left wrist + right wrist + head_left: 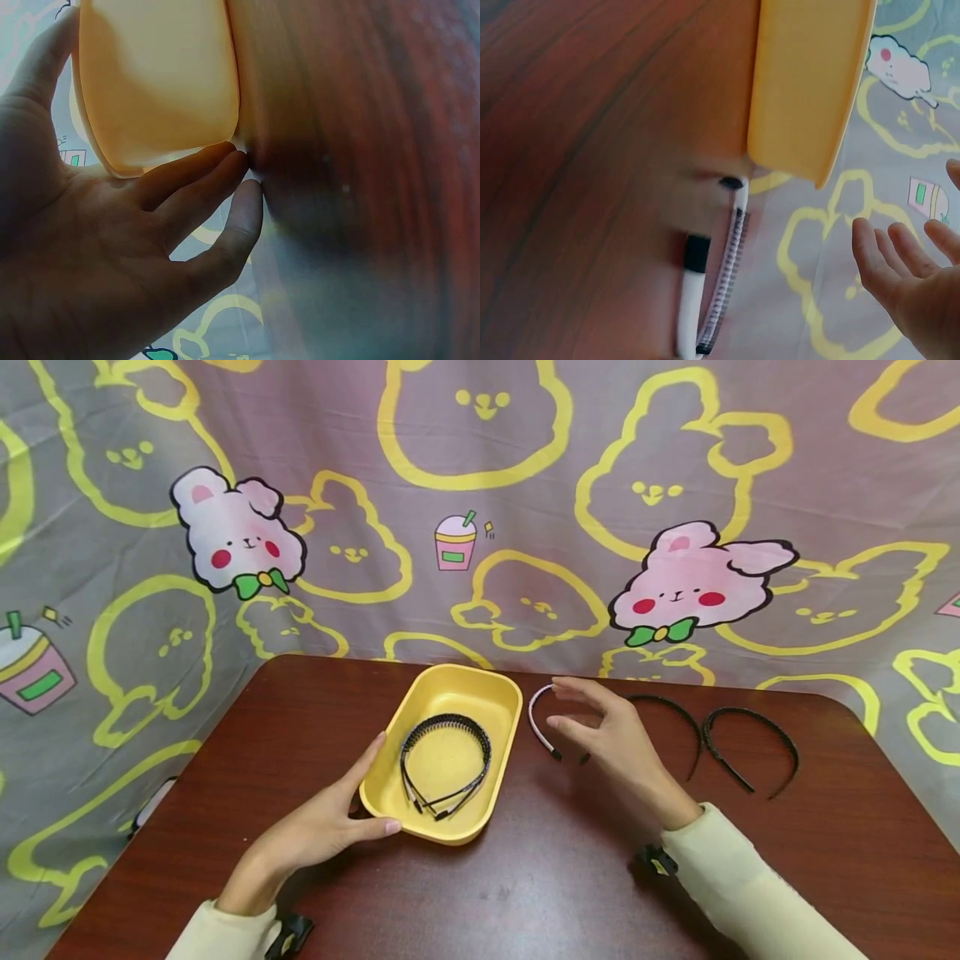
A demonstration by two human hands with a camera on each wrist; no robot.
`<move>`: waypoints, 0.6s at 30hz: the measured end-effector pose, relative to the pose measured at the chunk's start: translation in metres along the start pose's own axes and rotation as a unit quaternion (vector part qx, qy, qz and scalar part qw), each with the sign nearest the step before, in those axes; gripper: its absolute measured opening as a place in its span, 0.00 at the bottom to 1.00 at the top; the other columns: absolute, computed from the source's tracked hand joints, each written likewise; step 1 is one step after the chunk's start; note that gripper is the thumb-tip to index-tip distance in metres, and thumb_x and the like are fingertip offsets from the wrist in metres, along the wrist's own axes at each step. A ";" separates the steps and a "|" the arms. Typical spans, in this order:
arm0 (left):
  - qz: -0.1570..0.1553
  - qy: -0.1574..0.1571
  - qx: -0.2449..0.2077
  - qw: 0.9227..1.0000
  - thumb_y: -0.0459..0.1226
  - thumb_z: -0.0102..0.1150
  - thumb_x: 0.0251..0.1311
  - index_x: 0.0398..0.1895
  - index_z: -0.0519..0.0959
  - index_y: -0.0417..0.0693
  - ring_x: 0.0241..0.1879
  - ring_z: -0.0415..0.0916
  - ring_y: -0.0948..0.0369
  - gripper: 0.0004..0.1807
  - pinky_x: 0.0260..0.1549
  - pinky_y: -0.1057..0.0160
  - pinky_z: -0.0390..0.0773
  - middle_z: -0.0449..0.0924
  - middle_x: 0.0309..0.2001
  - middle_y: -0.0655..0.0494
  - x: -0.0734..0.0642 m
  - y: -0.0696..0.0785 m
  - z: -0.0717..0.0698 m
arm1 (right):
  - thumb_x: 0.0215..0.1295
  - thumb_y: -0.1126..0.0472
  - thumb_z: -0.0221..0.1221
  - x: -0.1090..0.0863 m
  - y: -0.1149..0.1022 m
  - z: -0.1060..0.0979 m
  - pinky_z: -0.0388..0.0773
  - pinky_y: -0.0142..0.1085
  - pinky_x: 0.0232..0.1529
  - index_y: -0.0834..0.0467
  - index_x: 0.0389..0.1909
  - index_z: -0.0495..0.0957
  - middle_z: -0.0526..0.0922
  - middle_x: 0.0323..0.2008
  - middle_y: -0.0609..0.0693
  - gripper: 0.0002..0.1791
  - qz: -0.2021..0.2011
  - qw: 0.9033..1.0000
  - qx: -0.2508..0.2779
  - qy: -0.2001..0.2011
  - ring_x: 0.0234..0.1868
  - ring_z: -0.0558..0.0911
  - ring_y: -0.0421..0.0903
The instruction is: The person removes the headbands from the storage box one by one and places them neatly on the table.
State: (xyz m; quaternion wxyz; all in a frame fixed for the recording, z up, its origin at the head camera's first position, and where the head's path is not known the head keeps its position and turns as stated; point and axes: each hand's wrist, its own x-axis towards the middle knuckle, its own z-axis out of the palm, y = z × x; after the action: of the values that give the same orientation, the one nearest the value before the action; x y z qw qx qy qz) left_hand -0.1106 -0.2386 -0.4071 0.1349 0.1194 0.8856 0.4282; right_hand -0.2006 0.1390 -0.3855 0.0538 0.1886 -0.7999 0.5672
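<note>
My left hand (318,827) grips the near left corner of a yellow plastic bin (450,687), its thumb at the near rim and the fingers along the side. Several thin headbands (452,720), mostly black, lie nested inside. Over the table, right of the bin, my right hand (611,735) hovers with fingers spread and holds nothing. Closest to it is a white headband (533,718) with black tips, partly hidden by the hand in the head view. In the right wrist view this white headband (694,307) shows a toothed inner side, apart from the fingers.
Two black headbands lie farther right on the brown wooden table (555,893): one (684,712) partly behind my right hand, another (772,725) beside it. A cartoon-print curtain (525,602) hangs along the table's back and left edges.
</note>
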 end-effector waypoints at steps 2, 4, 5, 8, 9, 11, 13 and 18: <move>0.001 0.001 0.000 1.000 0.53 0.74 0.61 0.87 0.37 0.62 0.81 0.50 0.44 0.63 0.74 0.35 0.55 0.44 0.86 0.47 0.000 0.000 0.000 | 0.65 0.69 0.70 0.002 -0.002 0.005 0.82 0.25 0.53 0.61 0.65 0.79 0.84 0.58 0.62 0.27 -0.005 1.000 0.002 -0.003 0.55 0.82 0.31; 0.000 0.002 -0.002 1.000 0.53 0.74 0.61 0.87 0.37 0.62 0.81 0.50 0.44 0.64 0.74 0.35 0.54 0.43 0.86 0.48 0.000 0.000 0.000 | 0.64 0.70 0.70 0.004 -0.005 0.010 0.82 0.26 0.53 0.62 0.65 0.79 0.85 0.58 0.62 0.27 -0.011 1.000 0.008 -0.008 0.55 0.83 0.34; 0.003 0.002 -0.002 1.000 0.53 0.74 0.61 0.87 0.37 0.62 0.81 0.49 0.43 0.63 0.74 0.34 0.54 0.43 0.86 0.47 0.000 0.000 0.000 | 0.64 0.70 0.70 0.005 -0.006 0.013 0.82 0.26 0.53 0.62 0.65 0.80 0.85 0.58 0.61 0.27 -0.017 1.000 0.006 -0.011 0.57 0.83 0.38; 0.004 0.001 -0.003 1.000 0.53 0.74 0.61 0.87 0.37 0.62 0.81 0.49 0.43 0.63 0.74 0.34 0.54 0.43 0.86 0.47 -0.001 0.000 0.000 | 0.63 0.71 0.71 0.009 -0.009 0.020 0.84 0.29 0.52 0.63 0.64 0.80 0.85 0.57 0.63 0.28 -0.035 0.999 0.002 -0.018 0.59 0.84 0.51; 0.004 0.001 -0.004 1.000 0.53 0.74 0.61 0.87 0.37 0.61 0.81 0.49 0.43 0.63 0.74 0.34 0.54 0.43 0.86 0.47 0.000 0.000 0.000 | 0.62 0.71 0.71 0.011 -0.010 0.023 0.84 0.30 0.52 0.63 0.64 0.80 0.85 0.57 0.64 0.28 -0.041 0.999 0.002 -0.021 0.60 0.84 0.56; 0.005 0.001 -0.004 1.000 0.53 0.74 0.61 0.87 0.37 0.61 0.81 0.49 0.43 0.63 0.74 0.34 0.54 0.43 0.86 0.47 0.000 0.000 0.000 | 0.62 0.71 0.71 0.013 -0.012 0.028 0.84 0.32 0.52 0.64 0.64 0.79 0.85 0.57 0.65 0.28 -0.046 0.999 0.004 -0.026 0.61 0.82 0.62; 0.005 0.002 -0.002 1.000 0.53 0.74 0.61 0.87 0.37 0.60 0.81 0.49 0.42 0.63 0.74 0.34 0.54 0.43 0.86 0.46 0.000 0.000 0.000 | 0.62 0.70 0.72 0.016 -0.013 0.032 0.84 0.31 0.53 0.65 0.64 0.80 0.86 0.56 0.64 0.28 -0.042 0.999 0.003 -0.027 0.61 0.83 0.62; 0.004 0.003 0.000 1.000 0.54 0.74 0.61 0.87 0.37 0.61 0.81 0.49 0.41 0.63 0.74 0.33 0.54 0.43 0.86 0.47 0.000 -0.001 0.000 | 0.62 0.66 0.73 0.022 -0.015 0.043 0.79 0.28 0.52 0.61 0.63 0.81 0.87 0.55 0.59 0.28 -0.029 0.999 -0.026 -0.019 0.60 0.84 0.56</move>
State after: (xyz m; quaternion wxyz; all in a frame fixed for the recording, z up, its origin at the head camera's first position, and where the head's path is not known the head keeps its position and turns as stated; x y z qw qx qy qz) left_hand -0.1103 -0.2391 -0.4082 0.1299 0.1218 0.8856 0.4289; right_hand -0.2096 0.0891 -0.3805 0.0597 0.2215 -0.8094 0.5407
